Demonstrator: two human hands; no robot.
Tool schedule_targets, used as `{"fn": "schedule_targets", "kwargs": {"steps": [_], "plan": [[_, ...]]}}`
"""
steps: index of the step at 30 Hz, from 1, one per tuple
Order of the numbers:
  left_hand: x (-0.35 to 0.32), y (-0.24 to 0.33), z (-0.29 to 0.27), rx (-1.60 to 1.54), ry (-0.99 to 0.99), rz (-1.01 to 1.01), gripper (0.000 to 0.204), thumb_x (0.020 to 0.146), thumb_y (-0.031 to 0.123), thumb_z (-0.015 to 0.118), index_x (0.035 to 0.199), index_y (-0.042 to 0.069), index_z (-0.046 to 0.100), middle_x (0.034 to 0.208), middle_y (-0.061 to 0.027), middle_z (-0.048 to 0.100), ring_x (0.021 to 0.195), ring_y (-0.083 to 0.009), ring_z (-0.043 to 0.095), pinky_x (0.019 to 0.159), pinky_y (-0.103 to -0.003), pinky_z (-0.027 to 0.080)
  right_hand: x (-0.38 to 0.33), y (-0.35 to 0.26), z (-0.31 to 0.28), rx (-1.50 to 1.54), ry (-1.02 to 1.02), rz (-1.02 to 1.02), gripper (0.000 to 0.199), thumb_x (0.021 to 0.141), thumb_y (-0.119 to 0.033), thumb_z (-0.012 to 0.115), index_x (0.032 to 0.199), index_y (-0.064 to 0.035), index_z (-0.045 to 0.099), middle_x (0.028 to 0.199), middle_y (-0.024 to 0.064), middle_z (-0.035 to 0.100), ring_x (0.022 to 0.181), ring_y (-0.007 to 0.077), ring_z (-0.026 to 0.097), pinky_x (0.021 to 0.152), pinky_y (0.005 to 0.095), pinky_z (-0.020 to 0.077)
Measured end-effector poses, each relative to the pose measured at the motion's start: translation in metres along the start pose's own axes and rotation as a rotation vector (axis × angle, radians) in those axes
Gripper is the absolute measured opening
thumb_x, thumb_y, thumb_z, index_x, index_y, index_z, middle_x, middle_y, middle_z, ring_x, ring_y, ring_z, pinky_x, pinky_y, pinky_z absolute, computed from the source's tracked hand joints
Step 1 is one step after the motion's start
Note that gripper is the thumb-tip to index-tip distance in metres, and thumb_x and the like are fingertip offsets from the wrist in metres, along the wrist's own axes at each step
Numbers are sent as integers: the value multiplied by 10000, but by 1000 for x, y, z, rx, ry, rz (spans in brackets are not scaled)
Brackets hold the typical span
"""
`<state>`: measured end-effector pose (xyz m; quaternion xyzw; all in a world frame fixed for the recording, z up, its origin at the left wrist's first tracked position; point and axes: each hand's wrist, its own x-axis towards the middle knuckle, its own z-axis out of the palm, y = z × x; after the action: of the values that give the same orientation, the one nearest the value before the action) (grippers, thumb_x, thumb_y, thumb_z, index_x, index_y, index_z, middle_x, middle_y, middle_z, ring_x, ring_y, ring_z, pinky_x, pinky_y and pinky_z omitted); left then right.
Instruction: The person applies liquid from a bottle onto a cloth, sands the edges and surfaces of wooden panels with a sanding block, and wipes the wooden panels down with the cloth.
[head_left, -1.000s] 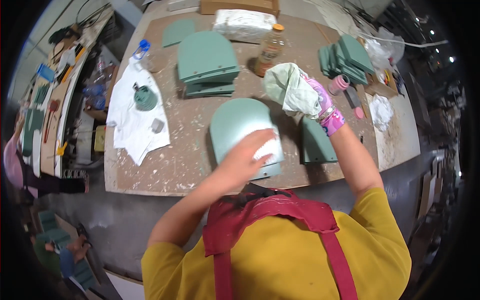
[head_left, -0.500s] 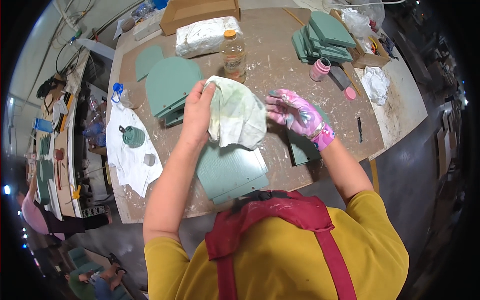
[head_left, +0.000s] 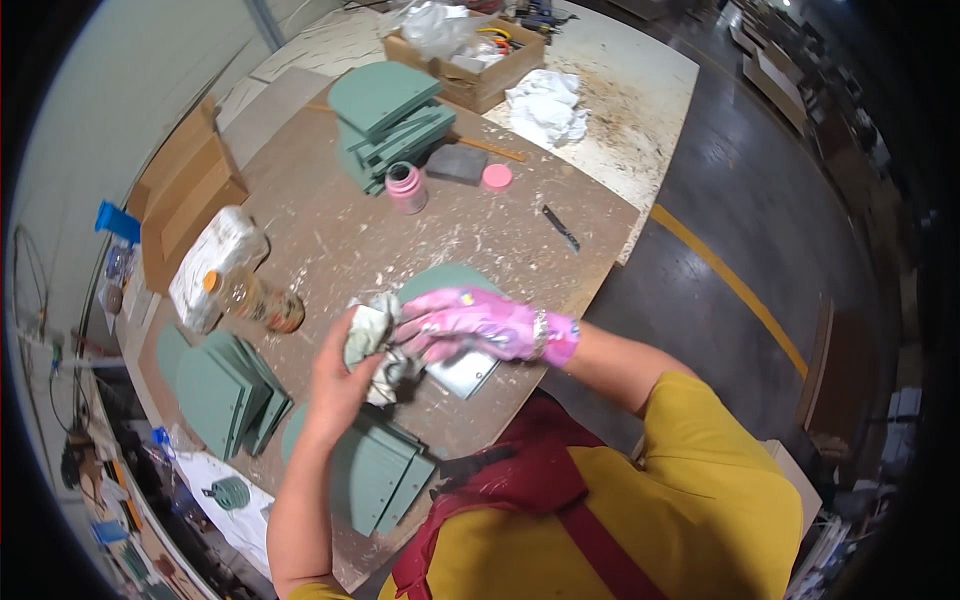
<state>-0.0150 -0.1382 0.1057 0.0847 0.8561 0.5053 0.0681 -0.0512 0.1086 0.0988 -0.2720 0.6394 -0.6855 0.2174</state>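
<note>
My bare left hand (head_left: 332,375) is closed on a crumpled white rag (head_left: 372,328) with greenish stains. My right hand (head_left: 470,325), in a pink patterned glove, has its fingers stretched out toward the rag; blur hides whether they touch it. Beneath the glove lies a green rounded panel (head_left: 445,278), mostly covered, its lower end shiny in the light. Several more green panels (head_left: 365,475) are stacked near my left forearm, close to the table's front edge.
Green panels stand in stacks at the left (head_left: 215,390) and far side (head_left: 385,100). Around them are an orange-capped bottle (head_left: 255,300), a pink jar (head_left: 405,188), a grey block (head_left: 457,165), a pink lid (head_left: 497,178), a black knife (head_left: 561,228) and a cardboard box (head_left: 490,80).
My view has swung to the right. The rag, spread out before, is now bunched up in my left hand and lower. My gloved right hand has come over the single panel beside the rag.
</note>
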Motion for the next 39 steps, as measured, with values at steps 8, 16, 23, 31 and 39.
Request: {"fn": "schedule_targets", "kwargs": {"steps": [8, 16, 23, 31, 39], "plan": [[148, -48, -16, 346, 414, 153, 469, 806, 18, 593, 1264, 7, 488, 1164, -202, 551, 1099, -345, 536, 952, -379, 407, -39, 47, -305, -145, 1110, 64, 635, 806, -157, 711, 1353, -4, 427, 1151, 105, 607, 1035, 207, 582, 835, 296, 495], [195, -63, 8, 544, 405, -74, 794, 770, 313, 724, 1413, 57, 334, 1440, -291, 292, 1298, -446, 343, 1074, -444, 307, 53, 84, -401, -1011, 973, 461, 920, 753, -527, 689, 1427, -16, 328, 1407, 234, 418, 1300, 360, 418, 1073, 375, 351], [146, 4, 14, 122, 280, -106, 434, 845, 176, 640, 1247, 56, 529, 1240, -158, 563, 1104, -278, 574, 895, -368, 481, -2, 123, -491, -958, 883, 246, 586, 926, -420, 515, 1403, -94, 415, 1444, 116, 407, 1356, 264, 335, 1136, 375, 226], [118, 99, 101, -285, 180, 231, 849, 813, 362, 708, 1451, 26, 260, 1487, -211, 271, 1403, -310, 200, 1146, -409, 171, -53, -99, -307, -515, 553, 146, 466, 948, -187, 494, 1399, -102, 412, 1370, 121, 467, 1262, 243, 428, 1087, 365, 294], [38, 96, 46, -1064, 296, -95, 280, 897, 226, 619, 1097, 32, 600, 971, -78, 659, 844, -159, 658, 694, -303, 564, 2, -91, -103, -136, 419, 97, 494, 914, -195, 557, 1339, 23, 431, 1265, 146, 531, 1111, 198, 547, 995, 329, 409]]}}
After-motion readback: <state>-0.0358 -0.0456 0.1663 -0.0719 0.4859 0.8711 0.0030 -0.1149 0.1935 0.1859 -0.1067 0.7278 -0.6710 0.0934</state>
